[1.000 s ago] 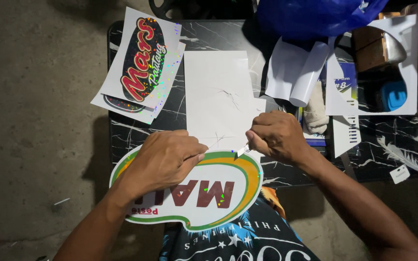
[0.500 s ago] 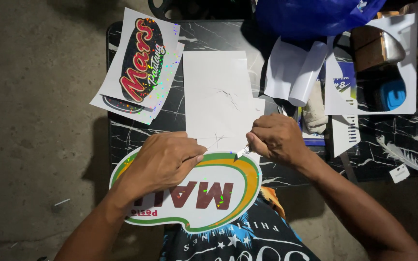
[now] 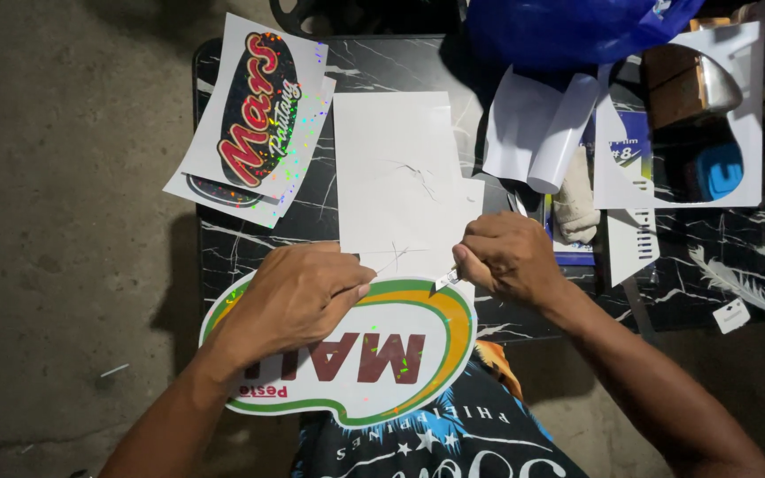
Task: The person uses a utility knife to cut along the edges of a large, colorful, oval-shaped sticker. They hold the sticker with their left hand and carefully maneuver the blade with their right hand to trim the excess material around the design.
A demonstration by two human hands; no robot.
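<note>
A large oval printed sticker (image 3: 374, 354) with a green and orange border and dark red letters lies at the table's near edge, overhanging toward me. My left hand (image 3: 298, 296) presses down on its upper left part, fingers closed flat on it. My right hand (image 3: 506, 257) grips a small cutter knife (image 3: 445, 280), whose blade tip touches the sticker's top edge near the orange border. A white cutting sheet (image 3: 396, 168) lies under the sticker's far edge.
On the black marble-pattern table (image 3: 400, 66), printed holographic stickers (image 3: 258, 115) are stacked at the far left. A white paper roll (image 3: 560, 133), blue plastic bag (image 3: 568, 26), cut-out white sheet (image 3: 745, 115), cloth and a blue object crowd the far right. Bare concrete floor lies left.
Almost nothing differs. Both hands stay on the sticker; the knife hand has shifted very slightly along the top edge.
</note>
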